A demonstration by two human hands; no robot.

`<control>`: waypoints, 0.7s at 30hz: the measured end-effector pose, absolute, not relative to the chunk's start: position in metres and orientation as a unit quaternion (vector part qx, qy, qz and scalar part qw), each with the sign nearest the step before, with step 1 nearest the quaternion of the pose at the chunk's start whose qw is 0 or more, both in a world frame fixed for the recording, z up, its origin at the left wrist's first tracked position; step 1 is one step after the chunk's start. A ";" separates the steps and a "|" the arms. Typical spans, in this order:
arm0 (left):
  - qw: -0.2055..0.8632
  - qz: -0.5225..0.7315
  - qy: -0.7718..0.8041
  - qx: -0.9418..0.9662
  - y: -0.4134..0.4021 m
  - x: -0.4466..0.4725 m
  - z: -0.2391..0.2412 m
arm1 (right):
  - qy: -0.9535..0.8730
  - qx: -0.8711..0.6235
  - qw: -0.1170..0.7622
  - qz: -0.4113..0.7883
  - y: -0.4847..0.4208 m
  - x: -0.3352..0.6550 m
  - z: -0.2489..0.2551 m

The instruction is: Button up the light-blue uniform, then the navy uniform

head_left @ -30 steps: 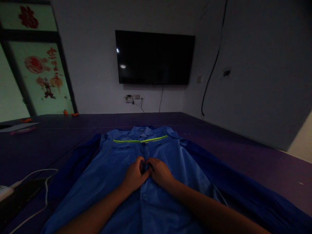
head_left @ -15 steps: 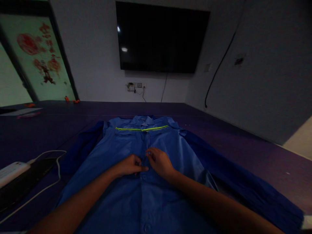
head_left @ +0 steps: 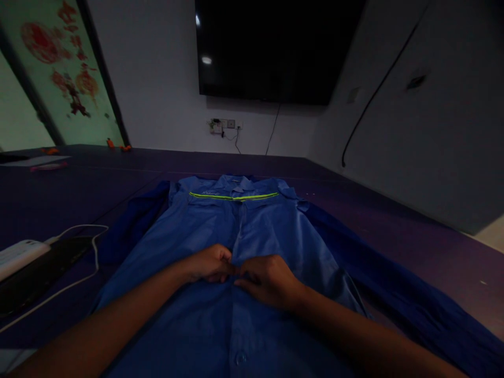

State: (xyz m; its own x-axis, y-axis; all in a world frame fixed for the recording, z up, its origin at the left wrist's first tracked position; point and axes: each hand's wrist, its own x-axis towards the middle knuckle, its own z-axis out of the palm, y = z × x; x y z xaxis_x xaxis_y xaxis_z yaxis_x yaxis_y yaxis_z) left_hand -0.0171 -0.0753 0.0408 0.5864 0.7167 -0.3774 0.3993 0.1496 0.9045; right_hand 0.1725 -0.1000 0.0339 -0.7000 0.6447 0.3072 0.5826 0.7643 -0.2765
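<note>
Blue work shirt (head_left: 189,236) flat on purple surface (head_left: 394,215), collar (head_left: 248,184) far. Left hand (head_left: 212,263), right hand (head_left: 271,279): fingers curled at front placket (head_left: 239,323); cannot tell what's pinched. Risk: smooth cloth slips or puckers if hands pull unevenly.

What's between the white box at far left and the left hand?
Head view, from the box rightward: flat black item, white cable, then dark sleeve and lighter front of the blue shirt.

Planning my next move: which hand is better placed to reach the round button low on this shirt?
Probably your right hand: it sits slightly lower over the blue shirt, nearer the button, than your left hand. Both are at its front opening, so the edge is slight.
</note>
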 end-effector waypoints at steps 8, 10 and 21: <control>0.643 0.145 0.483 0.577 -0.075 -0.016 0.040 | -0.900 -0.360 0.202 0.139 -0.094 0.174 0.033; 0.652 0.155 0.483 0.564 -0.074 -0.016 0.040 | -0.898 -0.362 0.208 0.141 -0.094 0.174 0.032; 0.671 0.194 0.498 0.515 -0.076 -0.013 0.038 | -0.887 -0.375 0.225 0.148 -0.096 0.171 0.027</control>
State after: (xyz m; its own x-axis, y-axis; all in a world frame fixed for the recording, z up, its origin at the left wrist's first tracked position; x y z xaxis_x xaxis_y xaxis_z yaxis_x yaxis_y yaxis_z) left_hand -0.0129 -0.0761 0.0384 0.4295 0.7720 -0.4686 0.2527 0.3953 0.8831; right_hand 0.1709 -0.0955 0.0272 -0.6168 0.7325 0.2882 0.5991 0.6743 -0.4317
